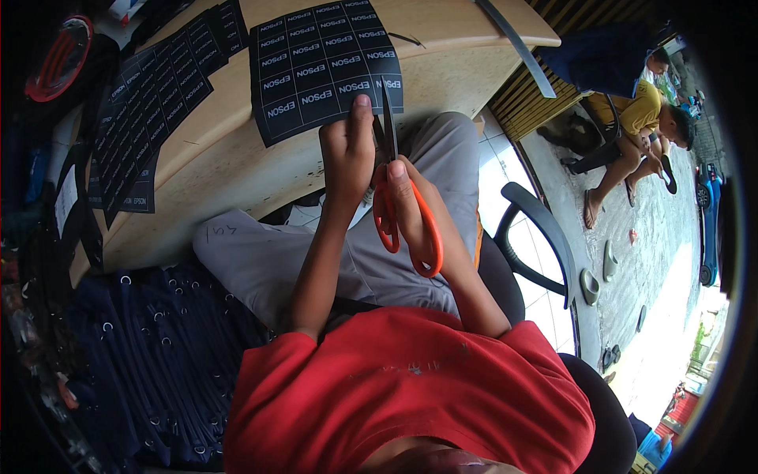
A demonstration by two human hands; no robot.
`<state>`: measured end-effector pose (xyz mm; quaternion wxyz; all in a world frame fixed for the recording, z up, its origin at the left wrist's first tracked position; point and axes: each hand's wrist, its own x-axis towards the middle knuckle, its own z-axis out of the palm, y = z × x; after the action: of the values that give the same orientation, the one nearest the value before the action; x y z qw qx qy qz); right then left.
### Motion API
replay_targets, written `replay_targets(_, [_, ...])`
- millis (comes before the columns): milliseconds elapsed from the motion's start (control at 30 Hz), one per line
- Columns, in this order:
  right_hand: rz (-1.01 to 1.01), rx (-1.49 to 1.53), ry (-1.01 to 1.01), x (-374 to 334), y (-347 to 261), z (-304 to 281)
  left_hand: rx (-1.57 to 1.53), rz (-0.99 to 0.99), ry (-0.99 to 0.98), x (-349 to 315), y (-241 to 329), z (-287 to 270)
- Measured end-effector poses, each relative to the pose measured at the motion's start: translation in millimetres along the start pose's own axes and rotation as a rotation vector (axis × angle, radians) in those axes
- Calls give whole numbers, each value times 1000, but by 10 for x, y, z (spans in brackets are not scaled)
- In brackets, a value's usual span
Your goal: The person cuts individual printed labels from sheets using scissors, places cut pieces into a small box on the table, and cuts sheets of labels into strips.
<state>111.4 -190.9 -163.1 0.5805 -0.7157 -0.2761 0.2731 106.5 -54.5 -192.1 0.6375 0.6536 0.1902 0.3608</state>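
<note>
Before me, over the near side of the counter [207,133], my left grip [350,150] is at the near edge of a sheet [312,59], and just to its right my right grip [409,193] is on the scissors [388,126], one blade over the sheet's near right corner. Loose sheets [162,99] overlap on the counter to the left, a strip [517,49] juts past its edge at right, straps [162,371] lie low at my left, and a person [641,114] sits far right.

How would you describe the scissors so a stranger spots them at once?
Find the pale wooden desk along the top, then the black sheet the left hand holds. Just below that sheet's lower right corner, the right hand grips the scissors. Bright orange handles set them apart from the sheet and grey trousers.
</note>
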Motion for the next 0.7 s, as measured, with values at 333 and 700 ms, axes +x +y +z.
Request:
replay_targets(333, [-44, -1, 66, 26, -73, -25, 19, -22, 6, -57, 27, 68])
replay_targets(700, [-58, -14, 49, 12, -92, -53, -41, 148, 46, -63, -9, 124])
